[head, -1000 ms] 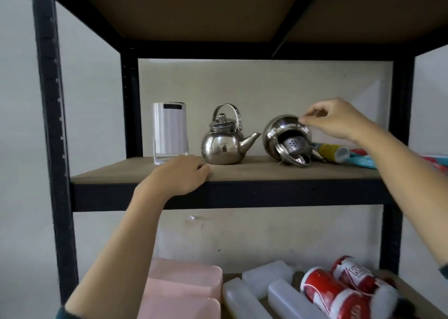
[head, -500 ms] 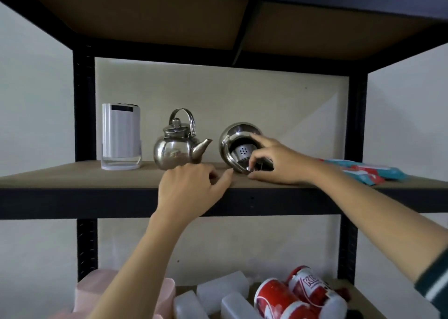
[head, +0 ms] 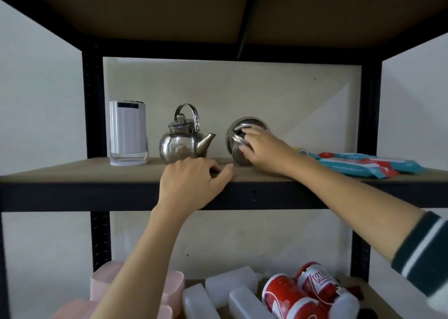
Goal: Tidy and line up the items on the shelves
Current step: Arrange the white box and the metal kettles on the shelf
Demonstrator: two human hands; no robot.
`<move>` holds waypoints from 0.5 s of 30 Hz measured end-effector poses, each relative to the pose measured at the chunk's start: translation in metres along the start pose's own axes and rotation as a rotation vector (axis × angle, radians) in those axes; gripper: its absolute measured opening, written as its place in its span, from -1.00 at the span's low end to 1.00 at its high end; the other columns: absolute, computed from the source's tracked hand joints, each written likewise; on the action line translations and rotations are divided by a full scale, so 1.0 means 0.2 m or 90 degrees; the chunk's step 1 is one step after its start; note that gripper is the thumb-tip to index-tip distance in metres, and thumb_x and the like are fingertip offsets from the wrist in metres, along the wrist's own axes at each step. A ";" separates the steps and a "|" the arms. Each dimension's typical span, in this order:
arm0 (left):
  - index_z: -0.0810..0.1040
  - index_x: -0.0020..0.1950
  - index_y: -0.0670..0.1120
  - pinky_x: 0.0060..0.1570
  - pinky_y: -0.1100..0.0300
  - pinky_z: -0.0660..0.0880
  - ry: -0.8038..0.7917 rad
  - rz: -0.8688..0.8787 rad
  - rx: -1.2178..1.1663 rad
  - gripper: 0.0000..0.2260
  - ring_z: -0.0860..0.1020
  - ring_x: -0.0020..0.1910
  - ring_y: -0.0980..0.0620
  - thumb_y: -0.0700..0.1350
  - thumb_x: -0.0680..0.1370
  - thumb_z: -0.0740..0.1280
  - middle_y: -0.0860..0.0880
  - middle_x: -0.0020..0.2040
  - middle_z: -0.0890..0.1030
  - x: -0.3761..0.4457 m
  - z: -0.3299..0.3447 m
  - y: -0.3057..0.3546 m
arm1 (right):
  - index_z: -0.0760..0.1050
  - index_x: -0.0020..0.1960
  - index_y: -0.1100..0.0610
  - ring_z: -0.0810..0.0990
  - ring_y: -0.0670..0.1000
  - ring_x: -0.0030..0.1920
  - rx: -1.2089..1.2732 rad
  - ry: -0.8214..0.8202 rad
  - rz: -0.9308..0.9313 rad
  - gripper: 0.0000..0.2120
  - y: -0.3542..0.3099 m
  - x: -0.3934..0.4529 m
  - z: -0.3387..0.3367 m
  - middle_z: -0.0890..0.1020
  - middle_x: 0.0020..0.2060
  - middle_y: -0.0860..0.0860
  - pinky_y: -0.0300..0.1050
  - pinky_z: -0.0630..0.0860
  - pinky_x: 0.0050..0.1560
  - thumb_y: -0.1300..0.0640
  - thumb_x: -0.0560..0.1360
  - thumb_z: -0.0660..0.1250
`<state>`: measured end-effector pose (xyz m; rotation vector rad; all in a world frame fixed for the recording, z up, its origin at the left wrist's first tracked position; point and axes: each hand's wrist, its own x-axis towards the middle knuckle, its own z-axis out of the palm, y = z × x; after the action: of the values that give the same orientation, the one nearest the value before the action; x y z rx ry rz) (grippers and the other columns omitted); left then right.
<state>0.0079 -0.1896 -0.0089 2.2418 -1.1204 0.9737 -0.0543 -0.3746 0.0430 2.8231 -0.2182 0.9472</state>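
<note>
Head view shows me my right hand reaching onto the shelf, its fingers curled around the front of the tipped kettle, which lies on its side under that grip with its handle between my fingers. My left hand rests on the shelf's front edge, fingers loosely bent and holding nothing, just in front of and left of the gripped kettle. Left of my right hand stands 1 upright kettle, then a white container beyond it. Teal packets lie to the right of my right wrist.
</note>
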 end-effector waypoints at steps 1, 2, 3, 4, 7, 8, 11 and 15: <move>0.59 -0.03 0.14 -0.36 0.21 0.32 -0.003 -0.001 -0.001 -0.58 0.49 -0.29 0.09 0.32 0.54 0.02 0.13 -0.29 0.53 0.00 0.00 0.00 | 0.44 0.05 0.21 0.38 0.13 0.30 0.048 0.026 0.022 -0.71 0.00 0.01 -0.01 0.45 0.24 0.11 0.08 0.35 0.26 0.03 0.63 0.06; 0.59 -0.01 0.14 -0.36 0.20 0.31 -0.005 -0.002 -0.002 -0.58 0.49 -0.28 0.08 0.32 0.54 0.02 0.13 -0.28 0.53 0.00 0.00 0.00 | 0.40 0.00 0.20 0.44 0.13 0.18 0.071 0.038 0.041 -0.73 0.01 0.02 -0.02 0.47 0.14 0.12 0.06 0.39 0.17 0.04 0.64 0.04; 0.58 0.00 0.14 -0.35 0.20 0.32 -0.005 -0.001 -0.002 -0.58 0.50 -0.27 0.07 0.32 0.54 0.02 0.13 -0.27 0.54 0.00 0.00 0.00 | 0.37 -0.03 0.19 0.45 0.12 0.11 0.076 0.049 0.056 -0.74 0.01 0.04 -0.03 0.47 0.08 0.13 0.06 0.40 0.12 0.04 0.65 0.03; 0.58 0.02 0.14 -0.34 0.20 0.33 -0.007 0.001 -0.002 -0.58 0.51 -0.26 0.07 0.32 0.54 0.02 0.13 -0.25 0.56 0.00 0.00 0.00 | 0.34 -0.04 0.17 0.44 0.11 0.07 0.078 0.062 0.067 -0.74 0.03 0.06 -0.04 0.46 0.03 0.12 0.06 0.40 0.10 0.01 0.65 0.03; 0.59 0.01 0.13 -0.30 0.18 0.39 -0.009 0.001 -0.008 -0.58 0.54 -0.23 0.06 0.31 0.54 0.03 0.11 -0.23 0.59 0.01 0.00 0.00 | 0.32 0.01 0.16 0.41 0.04 -0.06 0.033 0.052 0.077 -0.58 0.05 0.11 -0.09 0.42 -0.04 0.06 -0.02 0.44 -0.03 -0.22 0.53 0.20; 0.59 0.00 0.12 -0.29 0.18 0.40 -0.008 0.000 -0.008 -0.58 0.54 -0.23 0.05 0.31 0.54 0.03 0.10 -0.23 0.59 0.01 0.00 -0.01 | 0.31 0.04 0.16 0.38 0.01 -0.08 0.005 0.024 0.077 -0.48 0.05 0.13 -0.10 0.41 -0.05 0.04 -0.06 0.43 -0.07 -0.29 0.44 0.29; 0.59 -0.04 0.11 -0.31 0.18 0.39 0.006 0.000 0.002 -0.57 0.55 -0.23 0.04 0.31 0.53 0.03 0.08 -0.25 0.59 0.01 0.01 -0.01 | 0.28 0.08 0.14 0.44 0.01 -0.09 -0.026 -0.038 0.089 -0.37 0.06 0.17 -0.12 0.43 -0.06 0.00 -0.06 0.46 -0.11 -0.28 0.32 0.44; 0.60 -0.02 0.12 -0.30 0.17 0.33 0.016 -0.003 -0.002 -0.60 0.54 -0.21 0.03 0.30 0.53 0.05 0.10 -0.29 0.52 0.00 0.01 0.00 | 0.29 0.09 0.16 0.63 0.11 -0.22 0.130 -0.046 0.118 -0.70 0.04 0.20 -0.12 0.56 -0.12 0.09 0.03 0.62 -0.23 -0.07 0.58 0.20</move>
<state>0.0094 -0.1902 -0.0095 2.2232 -1.1045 0.9950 -0.0381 -0.3809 0.0883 3.0707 -0.4208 0.9527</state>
